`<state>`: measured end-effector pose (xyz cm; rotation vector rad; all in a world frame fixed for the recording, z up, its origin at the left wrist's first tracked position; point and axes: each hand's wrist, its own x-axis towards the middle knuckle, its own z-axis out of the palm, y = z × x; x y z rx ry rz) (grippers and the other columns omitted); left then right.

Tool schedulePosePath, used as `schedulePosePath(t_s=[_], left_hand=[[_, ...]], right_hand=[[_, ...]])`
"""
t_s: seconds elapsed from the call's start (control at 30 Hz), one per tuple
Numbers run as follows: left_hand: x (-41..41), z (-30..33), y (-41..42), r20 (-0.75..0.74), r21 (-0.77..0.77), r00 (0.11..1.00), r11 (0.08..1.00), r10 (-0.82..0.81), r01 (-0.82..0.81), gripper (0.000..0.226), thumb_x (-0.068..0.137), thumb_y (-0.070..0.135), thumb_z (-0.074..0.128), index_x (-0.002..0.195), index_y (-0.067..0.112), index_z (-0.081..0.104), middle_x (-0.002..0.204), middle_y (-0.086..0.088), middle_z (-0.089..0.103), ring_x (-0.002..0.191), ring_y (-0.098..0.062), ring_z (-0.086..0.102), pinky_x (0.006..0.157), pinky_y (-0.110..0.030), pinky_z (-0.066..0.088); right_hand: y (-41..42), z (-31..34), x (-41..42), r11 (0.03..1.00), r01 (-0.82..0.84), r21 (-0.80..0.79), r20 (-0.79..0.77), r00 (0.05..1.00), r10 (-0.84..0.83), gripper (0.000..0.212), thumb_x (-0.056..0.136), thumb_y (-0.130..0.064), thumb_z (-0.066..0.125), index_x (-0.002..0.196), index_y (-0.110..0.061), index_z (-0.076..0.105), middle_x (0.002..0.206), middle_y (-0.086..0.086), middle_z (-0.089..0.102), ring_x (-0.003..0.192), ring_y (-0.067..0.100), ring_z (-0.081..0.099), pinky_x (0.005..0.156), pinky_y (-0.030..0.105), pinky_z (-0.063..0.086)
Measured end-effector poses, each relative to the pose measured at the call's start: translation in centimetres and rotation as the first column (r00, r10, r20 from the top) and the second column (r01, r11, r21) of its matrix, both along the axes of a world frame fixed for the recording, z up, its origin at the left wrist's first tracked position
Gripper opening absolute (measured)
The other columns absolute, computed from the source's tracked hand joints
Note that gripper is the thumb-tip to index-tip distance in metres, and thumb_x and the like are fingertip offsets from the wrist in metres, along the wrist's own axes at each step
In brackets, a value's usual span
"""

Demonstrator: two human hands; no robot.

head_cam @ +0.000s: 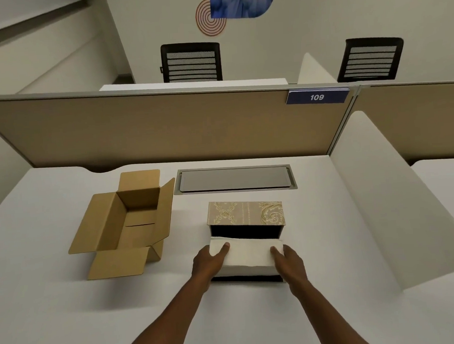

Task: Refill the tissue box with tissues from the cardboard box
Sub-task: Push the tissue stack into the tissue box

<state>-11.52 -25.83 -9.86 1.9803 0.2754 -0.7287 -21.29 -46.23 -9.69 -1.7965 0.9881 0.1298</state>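
A white stack of tissues (249, 255) lies partly inside the tissue box, whose black interior (246, 231) shows behind it. The box's beige patterned lid (246, 213) stands raised at the back. My left hand (209, 264) grips the stack's left end, thumb on top. At the right end my right hand (287, 260) holds it the same way. The brown cardboard box (127, 224) sits to the left with its flaps spread and nothing visible inside.
A grey cable-tray cover (234, 179) is set into the white desk (69, 317) behind the tissue box. A tan partition (150, 128) closes the back, a white curved divider (383, 201) the right side. Two black chairs stand beyond.
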Motion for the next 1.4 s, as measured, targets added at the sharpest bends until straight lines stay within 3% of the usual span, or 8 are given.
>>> schedulePosePath(t_s=[0.2,0.37,0.5,0.7,0.87,1.0,1.23,1.4], left_hand=[[-0.3,0.6,0.2,0.071,0.038,0.997,0.999,-0.042,0.039,0.057,0.087,0.059,0.065,0.130,0.021,0.059,0.127,-0.004,0.066,0.104,-0.020,0.058,0.093,-0.035,0.053],[0.1,0.1,0.2,0.018,0.042,0.999,0.998,0.043,-0.044,0.089,0.082,0.066,0.064,0.151,0.016,0.038,0.153,-0.008,0.046,0.134,-0.029,0.049,0.109,-0.042,0.046],[0.2,-0.7,-0.2,-0.031,0.023,0.998,0.998,0.061,-0.060,0.111,0.055,0.084,0.058,0.144,0.018,0.048,0.143,-0.006,0.056,0.127,-0.029,0.055,0.104,-0.046,0.051],[0.8,-0.2,0.0,-0.014,0.017,1.000,1.000,-0.014,0.014,0.081,0.072,0.069,0.068,0.133,0.018,0.059,0.131,-0.004,0.065,0.116,-0.025,0.061,0.099,-0.042,0.054],[0.5,0.0,0.2,-0.036,0.020,0.999,0.999,0.040,-0.039,0.095,0.079,0.065,0.069,0.153,0.016,0.035,0.156,-0.008,0.042,0.139,-0.030,0.045,0.111,-0.042,0.044],[-0.4,-0.9,0.3,0.004,0.049,1.000,0.999,0.000,0.000,0.107,0.057,0.082,0.062,0.143,0.019,0.050,0.141,-0.005,0.059,0.126,-0.027,0.058,0.104,-0.045,0.053],[-0.2,-0.2,1.1,0.040,0.039,0.995,0.995,-0.095,0.093,0.063,0.085,0.053,0.071,0.135,0.017,0.057,0.132,-0.004,0.065,0.117,-0.023,0.061,0.100,-0.039,0.054],[-0.1,-0.2,0.5,0.027,0.055,0.999,0.998,-0.032,0.030,0.088,0.084,0.066,0.063,0.153,0.018,0.036,0.156,-0.008,0.043,0.139,-0.030,0.045,0.110,-0.044,0.046]], right_hand=[[1.3,0.8,0.5,0.982,-0.125,-0.145,-0.034,0.992,0.121,0.060,0.107,-0.047,0.041,0.154,-0.010,0.039,0.146,0.014,0.058,0.133,0.035,0.055,0.109,0.041,0.045],[0.2,0.3,1.2,0.995,0.025,-0.094,-0.044,0.999,-0.029,0.076,0.101,-0.059,0.045,0.157,-0.009,0.035,0.153,0.018,0.051,0.138,0.037,0.051,0.112,0.048,0.046],[0.1,0.1,1.3,0.992,-0.007,-0.129,-0.088,0.996,-0.004,0.064,0.104,-0.054,0.042,0.139,-0.002,0.055,0.139,0.020,0.061,0.124,0.037,0.059,0.102,0.043,0.052],[0.0,0.3,1.1,0.975,-0.093,-0.202,-0.124,0.990,0.069,0.063,0.104,-0.054,0.041,0.136,-0.002,0.059,0.133,0.018,0.066,0.119,0.035,0.063,0.101,0.044,0.054],[0.0,0.3,1.0,0.982,-0.041,-0.187,-0.100,0.995,0.022,0.068,0.102,-0.056,0.045,0.145,-0.003,0.052,0.142,0.018,0.060,0.127,0.036,0.059,0.104,0.046,0.053],[0.5,0.3,1.2,0.975,-0.070,-0.212,-0.108,0.993,0.048,0.059,0.103,-0.052,0.044,0.131,-0.003,0.060,0.130,0.017,0.067,0.118,0.034,0.063,0.100,0.044,0.054],[0.7,0.6,1.3,0.882,-0.275,-0.384,-0.226,0.954,0.199,0.057,0.107,-0.050,0.036,0.133,-0.003,0.054,0.127,0.018,0.069,0.114,0.034,0.066,0.095,0.037,0.051],[0.5,0.5,1.2,0.934,-0.190,-0.301,-0.159,0.976,0.148,0.068,0.105,-0.056,0.036,0.147,-0.002,0.046,0.139,0.019,0.063,0.126,0.036,0.061,0.103,0.040,0.048]])
